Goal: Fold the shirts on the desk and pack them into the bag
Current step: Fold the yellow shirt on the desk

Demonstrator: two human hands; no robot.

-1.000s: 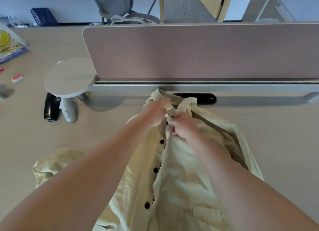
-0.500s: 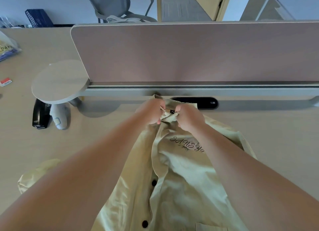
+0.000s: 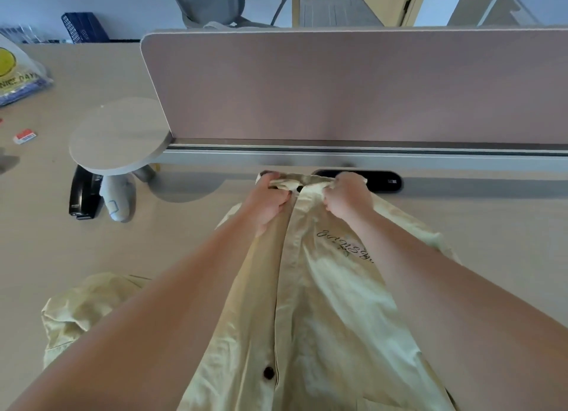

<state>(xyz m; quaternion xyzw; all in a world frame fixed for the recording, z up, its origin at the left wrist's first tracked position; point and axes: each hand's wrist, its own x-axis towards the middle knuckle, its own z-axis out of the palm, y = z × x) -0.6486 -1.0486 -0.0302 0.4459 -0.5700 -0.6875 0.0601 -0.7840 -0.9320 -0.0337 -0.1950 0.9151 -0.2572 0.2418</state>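
Note:
A pale yellow button-up shirt (image 3: 332,303) with dark buttons and black script lettering on the chest lies front-up on the light wood desk (image 3: 491,226), its collar toward the divider. My left hand (image 3: 270,201) grips the collar's left side. My right hand (image 3: 347,195) grips the collar's right side. The two fists sit a short gap apart and the placket runs straight down between them. One sleeve (image 3: 83,309) is bunched at the lower left, partly under my left forearm. A plastic bag (image 3: 18,78) with a yellow print lies at the far left edge.
A mauve divider panel (image 3: 353,84) stands just behind the collar, with a black cable slot (image 3: 381,181) at its foot. A round side shelf (image 3: 120,134) juts out at left, above a black stapler (image 3: 84,195) and a grey mouse (image 3: 118,198). A small red-and-white item (image 3: 24,136) lies far left.
My hands have moved apart along the collar and toward the divider, drawing the shirt's front flat. The script lettering has come into view.

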